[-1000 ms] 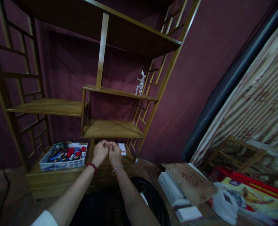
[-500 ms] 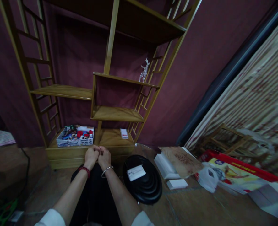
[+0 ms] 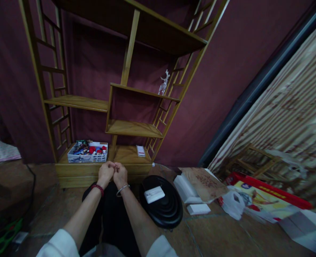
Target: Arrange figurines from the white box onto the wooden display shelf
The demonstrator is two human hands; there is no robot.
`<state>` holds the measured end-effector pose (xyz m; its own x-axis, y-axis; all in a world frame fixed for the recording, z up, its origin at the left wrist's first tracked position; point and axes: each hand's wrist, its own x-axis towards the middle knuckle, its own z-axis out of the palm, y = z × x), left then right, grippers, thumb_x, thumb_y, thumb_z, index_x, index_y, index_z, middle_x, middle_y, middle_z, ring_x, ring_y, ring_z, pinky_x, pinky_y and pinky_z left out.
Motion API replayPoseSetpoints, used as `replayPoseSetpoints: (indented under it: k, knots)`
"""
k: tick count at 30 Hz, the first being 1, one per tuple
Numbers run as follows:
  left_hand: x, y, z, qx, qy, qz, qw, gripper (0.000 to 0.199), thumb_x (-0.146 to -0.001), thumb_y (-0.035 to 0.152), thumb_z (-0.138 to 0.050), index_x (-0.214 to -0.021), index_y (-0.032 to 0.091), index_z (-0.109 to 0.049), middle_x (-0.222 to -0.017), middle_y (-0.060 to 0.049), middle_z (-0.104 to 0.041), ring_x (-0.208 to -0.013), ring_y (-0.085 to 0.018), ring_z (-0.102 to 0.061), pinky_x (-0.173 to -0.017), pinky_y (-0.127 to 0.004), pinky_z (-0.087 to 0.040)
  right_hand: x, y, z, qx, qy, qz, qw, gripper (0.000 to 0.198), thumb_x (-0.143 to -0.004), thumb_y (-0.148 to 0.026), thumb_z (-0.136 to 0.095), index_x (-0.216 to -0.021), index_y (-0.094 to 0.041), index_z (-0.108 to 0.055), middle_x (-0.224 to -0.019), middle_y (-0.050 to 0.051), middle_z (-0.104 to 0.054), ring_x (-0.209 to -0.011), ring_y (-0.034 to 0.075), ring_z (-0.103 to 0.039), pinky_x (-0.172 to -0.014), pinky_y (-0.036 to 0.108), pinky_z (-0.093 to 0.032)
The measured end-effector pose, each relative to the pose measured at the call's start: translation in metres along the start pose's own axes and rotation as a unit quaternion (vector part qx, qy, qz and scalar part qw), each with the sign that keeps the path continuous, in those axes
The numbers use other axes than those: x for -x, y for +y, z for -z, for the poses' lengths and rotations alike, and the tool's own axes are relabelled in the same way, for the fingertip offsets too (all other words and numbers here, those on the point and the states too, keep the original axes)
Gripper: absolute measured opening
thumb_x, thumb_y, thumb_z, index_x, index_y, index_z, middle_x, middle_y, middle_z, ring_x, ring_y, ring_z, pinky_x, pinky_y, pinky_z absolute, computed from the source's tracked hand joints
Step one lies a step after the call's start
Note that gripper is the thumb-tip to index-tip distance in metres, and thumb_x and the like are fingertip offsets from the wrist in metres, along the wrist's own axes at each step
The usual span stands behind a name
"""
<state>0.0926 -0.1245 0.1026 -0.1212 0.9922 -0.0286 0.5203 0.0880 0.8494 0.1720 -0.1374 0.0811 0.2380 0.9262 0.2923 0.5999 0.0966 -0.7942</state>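
My left hand (image 3: 105,175) and my right hand (image 3: 120,175) meet above my knees, fingers curled in and touching each other. Both are closed; whatever may be between the fingertips is too small or hidden to make out. A red bead bracelet (image 3: 98,188) circles the left wrist, a silver bangle (image 3: 122,189) the right. Just beyond the hands is the wooden shelf unit (image 3: 80,170). On its bottom board stands an open box (image 3: 87,158) of small colourful items, with a white-and-red card (image 3: 140,151) farther right. A clear deer figurine (image 3: 163,85) stands on a higher shelf.
Right of my knees is a black round stool (image 3: 171,210) bearing a white packet (image 3: 154,195). Farther right lie a brown printed bag (image 3: 203,182), a small white box (image 3: 199,209), a plastic bag (image 3: 233,203) and a red-yellow carton (image 3: 267,196). A green object (image 3: 5,235) lies at lower left.
The view has shifted slightly, so the shelf's left side appears farther right. My hands stay together in nearly the same pose.
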Motion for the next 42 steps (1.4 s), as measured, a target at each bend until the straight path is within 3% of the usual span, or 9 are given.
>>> replayPoseSetpoints:
  k: [10, 24, 42]
  knots:
    - [-0.006, -0.007, 0.004, 0.001, 0.008, -0.007, 1.0, 0.02, -0.068, 0.015, -0.044, -0.071, 0.02, -0.063, -0.077, -0.002, -0.067, -0.073, -0.015, -0.06, -0.064, -0.022, -0.042, 0.002, -0.009, -0.004, -0.016, 0.001, -0.006, 1.0, 0.027, -0.072, -0.009, -0.043, -0.087, -0.02, -0.063, -0.085, 0.003, -0.065, -0.08, 0.014, -0.058, -0.075, 0.023, -0.043]
    - [-0.019, -0.034, 0.009, -0.039, 0.021, 0.019, 0.999, 0.021, -0.067, 0.017, -0.045, -0.076, 0.019, -0.064, -0.077, -0.004, -0.067, -0.07, -0.016, -0.06, -0.062, -0.023, -0.043, 0.002, -0.016, -0.024, 0.013, -0.055, -0.027, 0.998, 0.03, -0.072, -0.006, -0.042, -0.089, -0.019, -0.063, -0.085, 0.003, -0.065, -0.078, 0.012, -0.057, -0.071, 0.02, -0.042]
    - [-0.077, -0.063, 0.025, -0.082, 0.012, 0.054, 0.995, 0.022, -0.069, 0.018, -0.043, -0.08, 0.018, -0.063, -0.084, -0.006, -0.067, -0.077, -0.017, -0.06, -0.067, -0.024, -0.044, -0.043, -0.01, -0.086, 0.021, -0.13, -0.04, 0.99, 0.024, -0.075, -0.018, -0.045, -0.09, -0.022, -0.064, -0.085, 0.002, -0.067, -0.076, 0.013, -0.059, -0.066, 0.02, -0.042]
